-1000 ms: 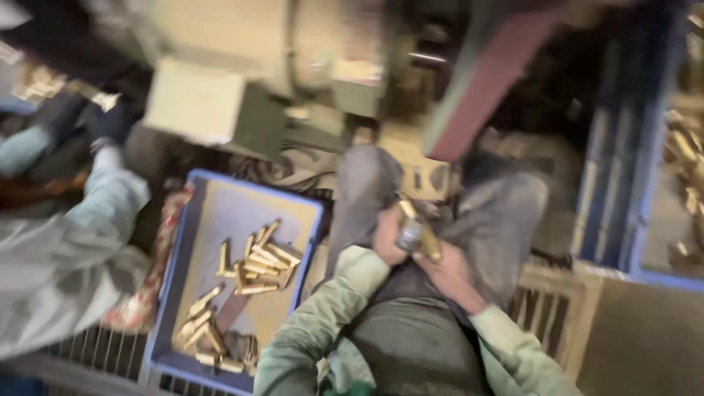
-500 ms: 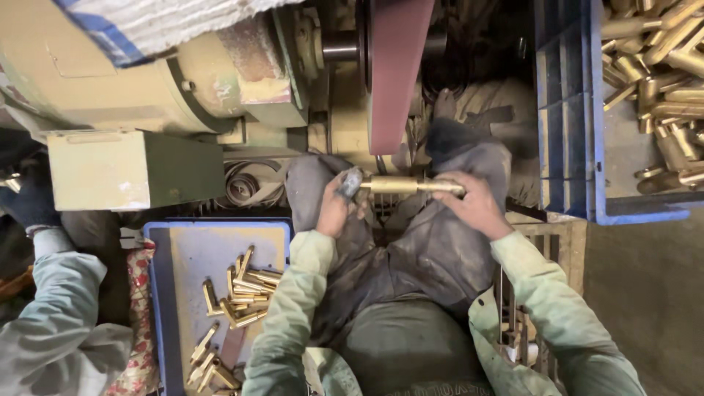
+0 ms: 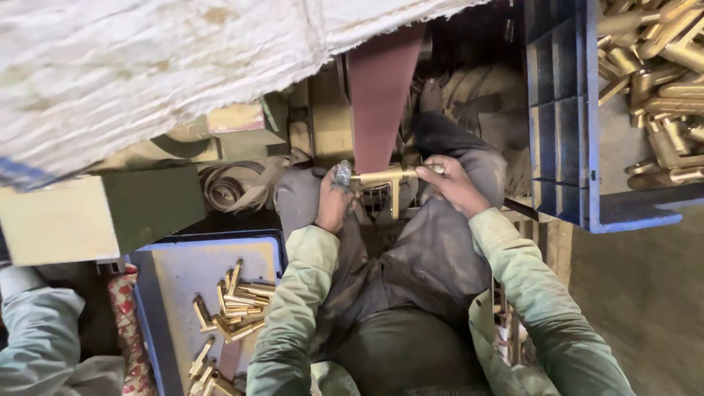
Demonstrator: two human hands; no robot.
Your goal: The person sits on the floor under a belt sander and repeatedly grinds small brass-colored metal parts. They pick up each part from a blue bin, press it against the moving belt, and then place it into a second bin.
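A pale machine housing [image 3: 103, 213] fills the space up and to the left of the hands. Just above them a dark red sanding belt [image 3: 381, 95] runs down to meet the work. To the upper right of the right hand stands a blue crate [image 3: 561, 110] heaped with brass parts [image 3: 660, 81]. Below and left of the left hand lies a second blue tray [image 3: 183, 264] holding a smaller scatter of brass pieces [image 3: 227, 308]. Further left, another person's sleeve [image 3: 37, 337] shows at the frame's edge.

The person sits with dark trousers [image 3: 411, 271] under the hands. The left hand [image 3: 334, 202] is clenched on one end of a T-shaped brass fitting [image 3: 385, 180], a bit of grey rag between fingers and metal. The right hand [image 3: 451, 183] pinches the other end. The fitting lies crosswise between both grips, its top touching the lower end of the belt, its stem pointing down toward the lap.
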